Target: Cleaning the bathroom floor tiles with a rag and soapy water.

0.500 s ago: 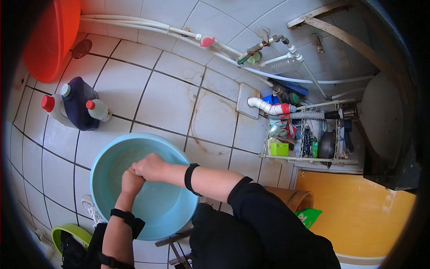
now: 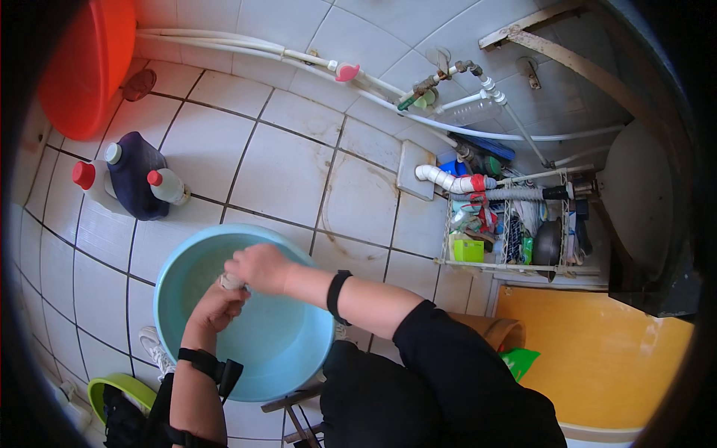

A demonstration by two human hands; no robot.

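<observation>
Both my hands are together above the far half of a large light-blue basin [image 2: 170,328], which holds water. A small, crumpled whitish cloth [image 2: 230,281] shows between them; most of it is hidden by my fingers. My left hand [image 2: 216,308] is closed round its lower end, thumb toward the right. Just above, my right hand [image 2: 261,269] is closed as a fist on the upper end, its back turned up. Black straps circle both forearms.
Three bottles, one of them dark purple [image 2: 138,175], stand beyond the basin at left. A red tub [image 2: 89,67] leans in the far left corner. At near left is a green basin [image 2: 97,392] with dark cloth. A wire rack [image 2: 515,265] and pipes are at right.
My hands have parted slightly and turned against each other, the right one shifting rightward. More of the whitish cloth now shows between them, and the left thumb has come into sight.
</observation>
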